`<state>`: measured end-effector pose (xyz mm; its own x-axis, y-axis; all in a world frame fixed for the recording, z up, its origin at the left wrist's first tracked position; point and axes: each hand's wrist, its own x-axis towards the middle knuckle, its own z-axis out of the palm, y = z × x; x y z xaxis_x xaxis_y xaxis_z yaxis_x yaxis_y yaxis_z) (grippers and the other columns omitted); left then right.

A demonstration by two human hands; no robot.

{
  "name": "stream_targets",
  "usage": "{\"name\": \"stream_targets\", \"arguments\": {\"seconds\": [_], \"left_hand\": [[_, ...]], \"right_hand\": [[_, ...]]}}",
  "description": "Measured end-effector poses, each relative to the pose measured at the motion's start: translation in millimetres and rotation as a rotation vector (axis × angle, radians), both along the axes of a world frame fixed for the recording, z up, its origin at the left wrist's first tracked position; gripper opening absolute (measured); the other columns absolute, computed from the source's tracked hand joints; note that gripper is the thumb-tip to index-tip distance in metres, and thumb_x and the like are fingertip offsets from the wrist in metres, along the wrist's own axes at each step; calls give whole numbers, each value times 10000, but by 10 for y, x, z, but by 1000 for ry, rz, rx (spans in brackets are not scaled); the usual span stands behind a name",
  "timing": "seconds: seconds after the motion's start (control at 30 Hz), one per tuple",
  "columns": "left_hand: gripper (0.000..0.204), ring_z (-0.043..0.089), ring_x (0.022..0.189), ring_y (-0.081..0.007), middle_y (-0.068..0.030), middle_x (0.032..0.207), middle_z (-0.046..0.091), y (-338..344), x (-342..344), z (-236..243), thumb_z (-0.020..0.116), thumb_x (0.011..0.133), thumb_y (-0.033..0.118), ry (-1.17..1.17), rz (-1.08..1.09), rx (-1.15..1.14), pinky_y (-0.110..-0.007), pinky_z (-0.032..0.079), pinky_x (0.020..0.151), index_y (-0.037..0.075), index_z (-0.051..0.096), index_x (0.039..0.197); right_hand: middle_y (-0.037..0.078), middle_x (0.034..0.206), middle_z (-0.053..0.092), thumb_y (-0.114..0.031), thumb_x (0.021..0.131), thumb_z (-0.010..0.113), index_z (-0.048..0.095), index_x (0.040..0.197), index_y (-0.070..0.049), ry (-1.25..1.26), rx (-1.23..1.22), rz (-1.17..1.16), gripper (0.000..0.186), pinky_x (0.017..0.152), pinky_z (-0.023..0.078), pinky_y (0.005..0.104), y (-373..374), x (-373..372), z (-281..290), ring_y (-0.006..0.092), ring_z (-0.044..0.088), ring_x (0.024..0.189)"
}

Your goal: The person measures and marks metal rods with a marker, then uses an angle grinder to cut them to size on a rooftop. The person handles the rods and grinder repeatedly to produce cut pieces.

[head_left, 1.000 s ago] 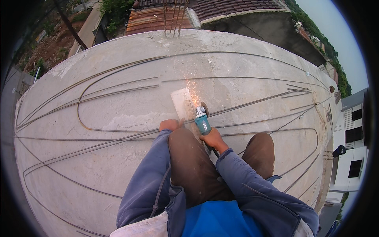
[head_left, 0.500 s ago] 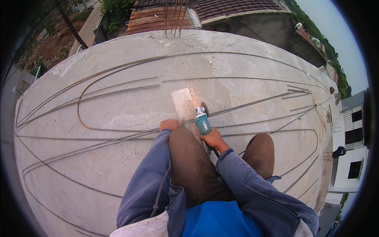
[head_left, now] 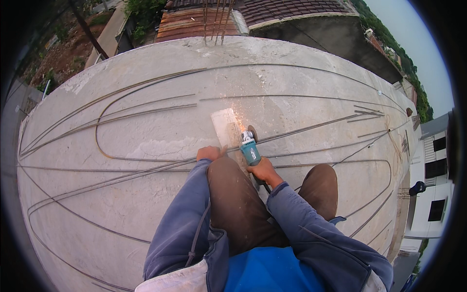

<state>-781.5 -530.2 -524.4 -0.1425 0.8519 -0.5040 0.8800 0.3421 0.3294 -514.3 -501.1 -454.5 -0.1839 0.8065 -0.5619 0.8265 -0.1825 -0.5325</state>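
Observation:
An angle grinder (head_left: 251, 152) with a teal body is gripped in my right hand (head_left: 264, 171), in front of my knees. Its disc (head_left: 252, 132) meets a bundle of steel rebar (head_left: 306, 127), and orange sparks (head_left: 239, 117) spray away toward the far side. My left hand (head_left: 210, 153) is closed over the same rebar, just left of the grinder; the fingers' undersides are hidden. A pale flat board (head_left: 224, 122) lies on the concrete beneath the bars, left of the disc.
More long rebars, some bent into loops (head_left: 97, 127), are spread over the concrete slab (head_left: 160, 199). Short cut pieces (head_left: 366, 113) and a thin cord (head_left: 393, 146) lie at the right. Upright bars (head_left: 216, 22) stand at the far edge, with tiled roofs (head_left: 292, 9) beyond.
Hands, grinder and rebar hold nearly the same place. The spray of sparks has shifted slightly in shape.

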Motion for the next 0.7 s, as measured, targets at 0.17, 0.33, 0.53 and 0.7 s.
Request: {"name": "stream_targets", "arguments": {"seconds": [0.17, 0.33, 0.53, 0.7], "left_hand": [[832, 796, 1058, -384, -200, 1106, 829, 6, 13, 73, 309, 1109, 729, -23, 3, -24, -528, 602, 930, 109, 864, 1093], [832, 795, 1073, -389, -203, 1119, 827, -1, 11, 103, 310, 1105, 730, -32, 2, -22, -530, 601, 938, 107, 862, 1113], [829, 796, 1063, -391, -205, 1114, 827, -6, -11, 79, 320, 1102, 731, -30, 4, -23, -531, 604, 929, 104, 862, 1110], [823, 796, 1066, -389, -206, 1110, 827, -1, 10, 89, 327, 1102, 730, -31, 8, -27, -531, 602, 928, 104, 862, 1108]], "right_hand": [[355, 1193, 760, -378, 712, 894, 715, 1184, 141, -30, 29, 8, 724, 998, 590, 468, -3, 7, -2, 473, 747, 1167], [355, 1189, 762, -383, 709, 898, 712, 1192, 146, -2, -14, 4, 741, 991, 593, 461, 15, 5, 28, 466, 751, 1164], [359, 1191, 760, -375, 704, 904, 707, 1207, 153, -19, 1, 4, 755, 996, 594, 462, 7, -19, 86, 465, 751, 1173], [358, 1200, 760, -370, 705, 903, 705, 1217, 154, -32, -7, 10, 758, 1001, 594, 460, 17, 3, 81, 466, 751, 1172]]}}
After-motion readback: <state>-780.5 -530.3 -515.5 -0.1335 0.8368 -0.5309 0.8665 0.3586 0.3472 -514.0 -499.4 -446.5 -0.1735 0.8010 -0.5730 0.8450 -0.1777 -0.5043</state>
